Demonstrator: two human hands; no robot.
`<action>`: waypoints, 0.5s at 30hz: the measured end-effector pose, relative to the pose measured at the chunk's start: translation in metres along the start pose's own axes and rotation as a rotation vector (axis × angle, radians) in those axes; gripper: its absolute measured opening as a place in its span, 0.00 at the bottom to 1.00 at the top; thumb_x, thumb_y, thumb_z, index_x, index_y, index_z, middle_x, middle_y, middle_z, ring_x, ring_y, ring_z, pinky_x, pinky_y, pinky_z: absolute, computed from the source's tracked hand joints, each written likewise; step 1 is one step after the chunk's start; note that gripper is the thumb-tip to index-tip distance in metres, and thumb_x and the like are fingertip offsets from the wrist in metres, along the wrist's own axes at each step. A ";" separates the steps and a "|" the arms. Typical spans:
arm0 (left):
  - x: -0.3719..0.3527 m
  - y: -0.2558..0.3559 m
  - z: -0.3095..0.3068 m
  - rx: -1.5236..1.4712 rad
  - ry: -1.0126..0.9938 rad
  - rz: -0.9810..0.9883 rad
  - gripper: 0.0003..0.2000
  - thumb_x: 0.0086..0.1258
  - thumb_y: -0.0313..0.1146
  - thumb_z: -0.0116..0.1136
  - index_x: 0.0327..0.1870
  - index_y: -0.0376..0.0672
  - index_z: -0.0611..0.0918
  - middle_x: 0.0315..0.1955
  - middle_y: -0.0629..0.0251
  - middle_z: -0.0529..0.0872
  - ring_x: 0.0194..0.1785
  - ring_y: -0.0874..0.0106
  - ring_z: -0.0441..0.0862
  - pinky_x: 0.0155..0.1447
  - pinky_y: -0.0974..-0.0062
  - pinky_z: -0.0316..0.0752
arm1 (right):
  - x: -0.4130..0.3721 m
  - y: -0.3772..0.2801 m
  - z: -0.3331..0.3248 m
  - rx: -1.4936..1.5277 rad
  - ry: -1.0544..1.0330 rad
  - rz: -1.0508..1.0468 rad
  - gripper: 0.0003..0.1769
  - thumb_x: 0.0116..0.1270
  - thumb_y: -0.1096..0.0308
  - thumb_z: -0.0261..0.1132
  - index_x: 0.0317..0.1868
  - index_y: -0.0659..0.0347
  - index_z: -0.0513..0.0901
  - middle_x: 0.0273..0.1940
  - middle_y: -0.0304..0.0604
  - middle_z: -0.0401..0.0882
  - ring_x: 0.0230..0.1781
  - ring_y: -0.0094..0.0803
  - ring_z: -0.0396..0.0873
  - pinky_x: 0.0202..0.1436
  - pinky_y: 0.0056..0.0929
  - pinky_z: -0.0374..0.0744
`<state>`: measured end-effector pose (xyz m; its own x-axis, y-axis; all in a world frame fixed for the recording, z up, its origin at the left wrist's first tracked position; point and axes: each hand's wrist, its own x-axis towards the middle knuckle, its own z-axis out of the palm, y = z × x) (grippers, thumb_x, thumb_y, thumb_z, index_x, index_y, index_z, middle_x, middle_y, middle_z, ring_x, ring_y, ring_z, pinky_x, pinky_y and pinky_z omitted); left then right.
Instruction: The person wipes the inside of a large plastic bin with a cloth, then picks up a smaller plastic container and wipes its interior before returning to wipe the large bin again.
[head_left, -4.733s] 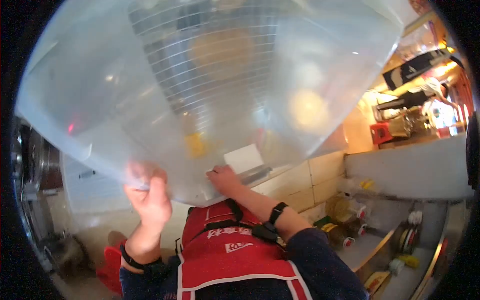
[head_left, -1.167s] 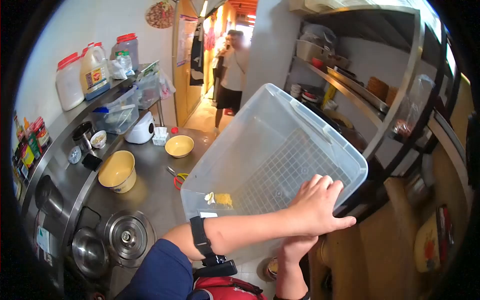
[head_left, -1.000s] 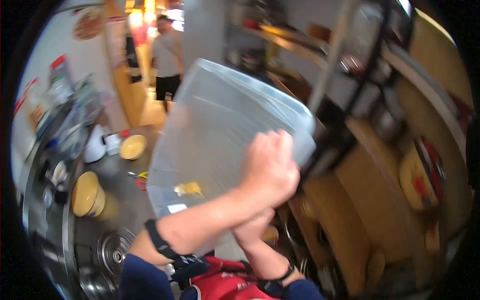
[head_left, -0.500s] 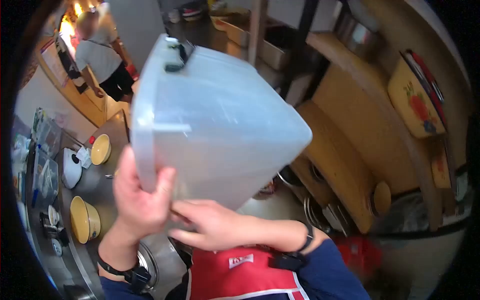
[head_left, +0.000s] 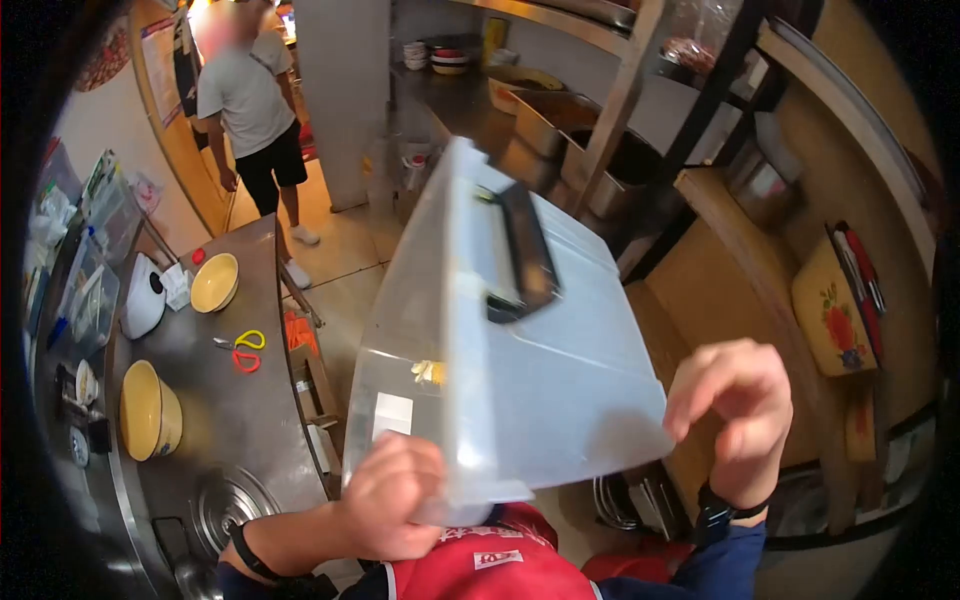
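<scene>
A large translucent plastic bin (head_left: 570, 390) with a black handle (head_left: 528, 255) hangs tilted in front of me, and through its near side the floor shows. My left hand (head_left: 395, 495) is closed on the bin's lower left rim. Beside the bin's lower right corner is my right hand (head_left: 735, 405), its fingers curled but apart, with nothing visible in them. Whether its fingertips touch the bin is hard to tell.
A metal counter (head_left: 215, 400) on the left bears yellow bowls (head_left: 150, 410) and scissors (head_left: 245, 350). Another person (head_left: 250, 110) stands at the back left. Wooden shelves (head_left: 740, 290) with a flowered container (head_left: 835, 310) are at the right.
The bin has turned and shifted right, showing its handle more fully. My right hand has moved away from my left hand to the bin's right side. The counter and scissors show more clearly.
</scene>
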<state>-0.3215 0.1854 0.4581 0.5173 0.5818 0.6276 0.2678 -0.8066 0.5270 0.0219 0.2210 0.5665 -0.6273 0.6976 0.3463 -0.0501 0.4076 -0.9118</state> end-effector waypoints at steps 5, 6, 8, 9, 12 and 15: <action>-0.007 0.006 0.030 -0.179 -0.025 0.074 0.17 0.38 0.23 0.64 0.33 0.40 0.75 0.33 0.63 0.77 0.43 0.62 0.79 0.45 0.66 0.70 | 0.065 0.018 0.003 -0.551 0.188 -0.178 0.13 0.55 0.71 0.68 0.40 0.67 0.82 0.44 0.48 0.80 0.44 0.36 0.77 0.47 0.32 0.75; -0.012 0.008 0.039 -0.213 -0.005 0.087 0.17 0.39 0.23 0.65 0.34 0.40 0.75 0.34 0.62 0.77 0.44 0.61 0.79 0.46 0.65 0.70 | 0.077 0.021 0.005 -0.708 0.107 -0.260 0.13 0.54 0.72 0.67 0.41 0.66 0.82 0.44 0.48 0.79 0.44 0.37 0.77 0.48 0.32 0.74; -0.011 0.012 0.048 -0.291 -0.009 0.103 0.16 0.42 0.23 0.64 0.36 0.40 0.74 0.35 0.62 0.76 0.45 0.61 0.78 0.47 0.65 0.70 | 0.093 0.028 0.013 -0.938 -0.081 -0.239 0.20 0.64 0.55 0.63 0.41 0.67 0.82 0.43 0.49 0.76 0.47 0.41 0.74 0.53 0.35 0.71; -0.014 0.015 0.055 -0.303 -0.002 0.053 0.16 0.42 0.23 0.64 0.36 0.40 0.74 0.35 0.62 0.76 0.45 0.61 0.78 0.47 0.65 0.70 | 0.095 0.034 0.017 -0.939 -0.165 -0.158 0.20 0.64 0.55 0.62 0.42 0.67 0.82 0.43 0.49 0.76 0.47 0.42 0.74 0.54 0.37 0.71; -0.021 0.009 0.070 -0.299 -0.040 0.108 0.13 0.47 0.24 0.63 0.35 0.39 0.77 0.34 0.61 0.77 0.43 0.61 0.79 0.46 0.65 0.71 | 0.091 0.044 0.023 -0.881 -0.401 0.079 0.24 0.65 0.48 0.58 0.39 0.64 0.83 0.41 0.46 0.80 0.49 0.45 0.76 0.68 0.48 0.61; -0.032 0.007 0.078 -0.360 -0.027 0.113 0.09 0.52 0.24 0.62 0.35 0.40 0.77 0.32 0.64 0.76 0.45 0.63 0.78 0.47 0.66 0.70 | 0.080 0.054 0.018 -0.806 -0.426 0.054 0.25 0.62 0.45 0.58 0.35 0.61 0.85 0.38 0.45 0.81 0.47 0.47 0.77 0.69 0.55 0.59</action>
<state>-0.2726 0.1531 0.3974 0.5501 0.4840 0.6806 -0.0931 -0.7743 0.6259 -0.0449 0.2885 0.5414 -0.8546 0.5168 0.0510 0.4457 0.7803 -0.4388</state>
